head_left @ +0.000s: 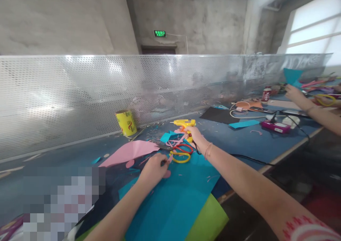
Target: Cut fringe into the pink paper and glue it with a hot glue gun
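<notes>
My right hand [195, 137] is closed around the grip of a yellow hot glue gun [183, 122], its nozzle pointing left. My left hand [154, 168] is pinched over a blue paper sheet [176, 194], with a small pink paper piece [170, 159] showing at the fingertips. Between the hands lie scissors [181, 158] with one red and one yellow handle loop, blades toward the left. A large pink sheet [133, 150] and a pink paper circle [130, 163] lie beyond my left hand. Pink and blue scraps [173, 138] are heaped under the glue gun.
A yellow tape roll [126, 123] stands against the perforated metal screen [80, 95]. Green paper [209, 219] lies at the near edge. To the right are black paper [220, 115], a purple power strip [275, 126], cables and a bottle [265, 94]. A co-worker's hand [295, 93] holds blue paper [292, 76].
</notes>
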Motion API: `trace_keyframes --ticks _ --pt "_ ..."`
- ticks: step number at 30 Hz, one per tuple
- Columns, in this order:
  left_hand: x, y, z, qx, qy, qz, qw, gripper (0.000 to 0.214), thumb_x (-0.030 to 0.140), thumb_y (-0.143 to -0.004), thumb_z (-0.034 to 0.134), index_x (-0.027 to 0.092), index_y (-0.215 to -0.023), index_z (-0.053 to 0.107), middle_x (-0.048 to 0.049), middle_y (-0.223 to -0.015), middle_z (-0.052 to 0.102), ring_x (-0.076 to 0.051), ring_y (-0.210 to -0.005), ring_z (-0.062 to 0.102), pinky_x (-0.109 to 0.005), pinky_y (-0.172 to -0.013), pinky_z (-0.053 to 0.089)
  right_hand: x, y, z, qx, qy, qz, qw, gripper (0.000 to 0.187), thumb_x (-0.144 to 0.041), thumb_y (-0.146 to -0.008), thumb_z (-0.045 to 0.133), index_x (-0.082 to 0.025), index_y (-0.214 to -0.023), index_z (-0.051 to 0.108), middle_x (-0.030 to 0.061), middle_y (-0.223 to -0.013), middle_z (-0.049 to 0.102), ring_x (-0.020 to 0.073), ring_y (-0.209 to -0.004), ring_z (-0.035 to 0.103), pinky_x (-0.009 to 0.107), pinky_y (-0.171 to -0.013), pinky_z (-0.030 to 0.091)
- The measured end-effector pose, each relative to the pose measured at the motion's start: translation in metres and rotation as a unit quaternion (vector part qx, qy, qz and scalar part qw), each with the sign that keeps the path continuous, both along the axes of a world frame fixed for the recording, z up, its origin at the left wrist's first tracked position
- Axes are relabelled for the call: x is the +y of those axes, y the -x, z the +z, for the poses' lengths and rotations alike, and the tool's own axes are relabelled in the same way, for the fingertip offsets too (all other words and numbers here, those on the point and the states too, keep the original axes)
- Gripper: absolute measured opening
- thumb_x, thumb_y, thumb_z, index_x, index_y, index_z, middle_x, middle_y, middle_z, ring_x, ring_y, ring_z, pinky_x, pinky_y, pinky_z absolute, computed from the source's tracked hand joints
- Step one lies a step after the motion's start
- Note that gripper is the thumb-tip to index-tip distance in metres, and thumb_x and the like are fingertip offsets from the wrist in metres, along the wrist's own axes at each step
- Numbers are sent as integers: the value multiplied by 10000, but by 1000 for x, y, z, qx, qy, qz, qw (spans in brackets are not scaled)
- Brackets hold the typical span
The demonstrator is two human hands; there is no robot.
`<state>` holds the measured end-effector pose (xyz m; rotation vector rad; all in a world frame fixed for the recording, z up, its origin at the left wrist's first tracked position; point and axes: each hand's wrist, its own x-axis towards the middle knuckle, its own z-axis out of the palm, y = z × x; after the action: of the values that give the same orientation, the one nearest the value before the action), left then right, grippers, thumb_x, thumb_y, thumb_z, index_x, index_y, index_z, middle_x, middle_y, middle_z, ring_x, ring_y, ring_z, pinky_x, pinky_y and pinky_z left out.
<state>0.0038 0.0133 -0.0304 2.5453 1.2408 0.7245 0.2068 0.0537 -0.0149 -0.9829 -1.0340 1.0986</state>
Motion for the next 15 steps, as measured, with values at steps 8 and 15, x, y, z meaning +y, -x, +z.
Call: trace_keyframes --ticks 8,15 --pt "-6 -1 8 -50 0 26 998 145 220 -702 402 189 -563 425 -8 -621 505 -138 -627 480 -239 -593 343 -19 -18 13 124 34 34 991 55 -155 -706 434 -172 -699 486 43 -631 575 43 -379 308 153 -344 321" --pt "-2 -1 3 -25 -5 12 1000 191 183 -644 436 185 -487 327 33 -495 382 -97 -518 365 -232 -520 254 -36 -24 29 99 35 183 977 103 -120 -663 463 -138 -735 534 23 -581 568 39 -367 321 155 -327 284"
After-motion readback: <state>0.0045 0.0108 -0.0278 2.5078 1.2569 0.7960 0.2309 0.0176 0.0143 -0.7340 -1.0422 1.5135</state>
